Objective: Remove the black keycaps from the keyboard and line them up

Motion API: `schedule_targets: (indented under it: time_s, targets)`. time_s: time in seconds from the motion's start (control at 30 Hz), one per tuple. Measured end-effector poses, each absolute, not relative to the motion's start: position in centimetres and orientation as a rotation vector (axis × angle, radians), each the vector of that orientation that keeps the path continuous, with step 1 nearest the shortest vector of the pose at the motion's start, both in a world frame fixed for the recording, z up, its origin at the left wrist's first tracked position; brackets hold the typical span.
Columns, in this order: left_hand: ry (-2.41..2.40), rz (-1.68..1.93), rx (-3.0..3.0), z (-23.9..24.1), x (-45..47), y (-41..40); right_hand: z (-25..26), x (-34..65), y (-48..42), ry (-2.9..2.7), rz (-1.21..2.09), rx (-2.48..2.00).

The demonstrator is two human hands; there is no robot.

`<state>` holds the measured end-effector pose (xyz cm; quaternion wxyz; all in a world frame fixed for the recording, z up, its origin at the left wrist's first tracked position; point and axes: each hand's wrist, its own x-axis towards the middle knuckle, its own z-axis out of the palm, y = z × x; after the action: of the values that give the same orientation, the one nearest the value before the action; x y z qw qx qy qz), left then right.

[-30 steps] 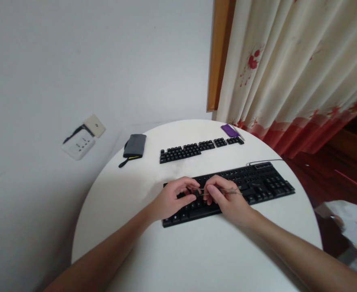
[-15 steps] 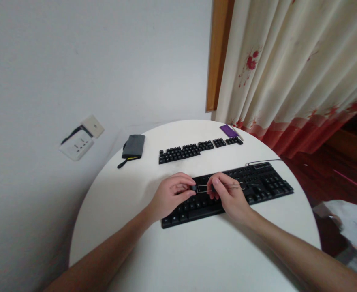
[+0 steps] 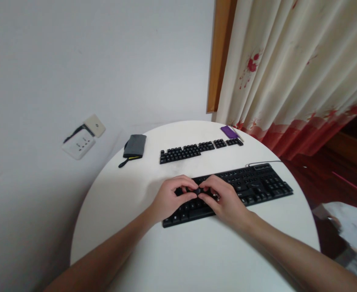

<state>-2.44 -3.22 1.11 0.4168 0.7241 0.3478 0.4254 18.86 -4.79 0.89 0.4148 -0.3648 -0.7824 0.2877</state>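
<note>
A black keyboard lies across the white round table. Both my hands hover over its left half with their fingertips meeting. My left hand is closed in a pinch on a small black keycap. My right hand is closed too, its thumb and fingers pressed on the same keycap from the right. The thin wire tool seen earlier does not show now. A row of loose black keycaps is laid out on the table behind the keyboard.
A grey pouch with a strap sits at the table's far left edge, a purple flat item at the far right. The keyboard's cable runs off to the right. A wall socket is at left, a flowered curtain behind.
My right hand held a thin wire tool stretched toward the left hand's keycap. The hands have since closed together, and the wire is out of sight.
</note>
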Motion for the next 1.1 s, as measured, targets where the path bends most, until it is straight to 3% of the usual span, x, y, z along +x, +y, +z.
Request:
schedule_targets:
  time_s: [0.3, 0.6, 1.1]
  targets:
    - [0.906, 1.122, 1.774, 1.5, -2.6, -3.2, 1.5, 18.8, -4.4, -1.986, 0.651, -0.937]
    - [1.017, 1.128, 2.031, 2.2, -3.4, -3.2, 1.1, 21.3, 6.5, -2.071, 0.263, -1.66]
    - [0.859, 1.069, 2.241, 2.8, -3.2, -3.6, -0.7, 19.5, 10.8, -2.139, 0.299, -1.889]
